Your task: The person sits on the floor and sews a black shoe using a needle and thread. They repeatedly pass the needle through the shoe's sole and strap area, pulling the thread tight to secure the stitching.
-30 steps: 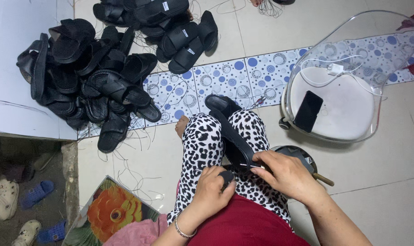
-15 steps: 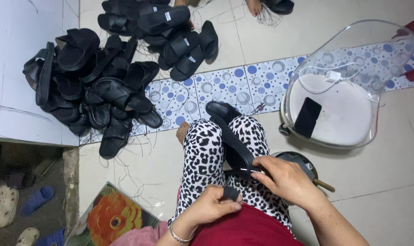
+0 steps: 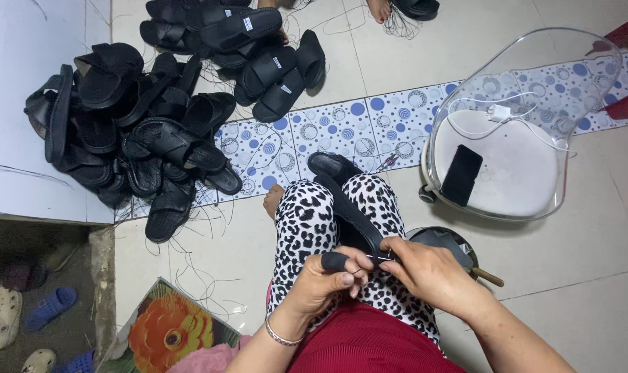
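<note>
— Black rubber slide sandal (image 3: 345,197): position?

— It lies lengthwise along the lap, on leopard-print trousers (image 3: 303,228), toe end pointing away from the person. Its near end is hidden behind both hands.

— Left hand (image 3: 328,276)?

— Curled closed at the sandal's near end. A dark sleeve covers one fingertip. Whether it pinches the sandal or something smaller cannot be determined.

— Right hand (image 3: 431,273)?

— Closed on the sandal's edge, fingertips meeting the left hand's. A thin metal tip shows between them; too small to identify.

— Surroundings?

— Heap of black sandals (image 3: 127,138) on the tiled floor at left. Clear plastic chair (image 3: 528,117) at right, dark flat phone (image 3: 461,175) on its seat. A round dark object (image 3: 442,242) is mostly hidden behind the right wrist.
</note>
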